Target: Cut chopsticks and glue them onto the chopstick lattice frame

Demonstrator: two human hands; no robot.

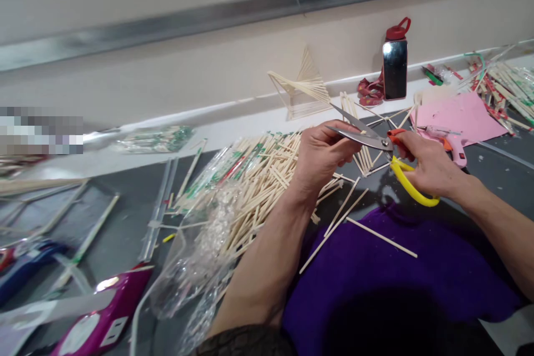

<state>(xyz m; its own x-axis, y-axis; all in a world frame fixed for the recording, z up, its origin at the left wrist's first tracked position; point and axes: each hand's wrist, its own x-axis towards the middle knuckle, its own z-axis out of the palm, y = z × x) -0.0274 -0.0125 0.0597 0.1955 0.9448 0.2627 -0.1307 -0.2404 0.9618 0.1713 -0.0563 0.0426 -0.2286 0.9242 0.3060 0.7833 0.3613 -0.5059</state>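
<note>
Scissors [386, 146] with yellow and orange handles are in my right hand [434, 164], its fingers wrapped round the handles. The blades stand apart and point left, across my left hand [323, 150]. That hand is closed near the blades, its fingers pressed together on something too small to make out. Below and between my arms, loose wooden sticks [381, 237] lie on purple cloth [375, 283]. A large pile of wooden sticks [262, 183] spreads left of my left hand. Behind the blades are joined sticks [365, 161] on the dark table.
A twisted stick model [304, 89] stands by the wall, left of a phone [395, 69] leaning on a red-capped bottle [396, 30]. Pink paper [463, 117] and a pink glue gun [456, 150] lie right. At left are plastic wrapping [212, 233] and a magenta tool [108, 311].
</note>
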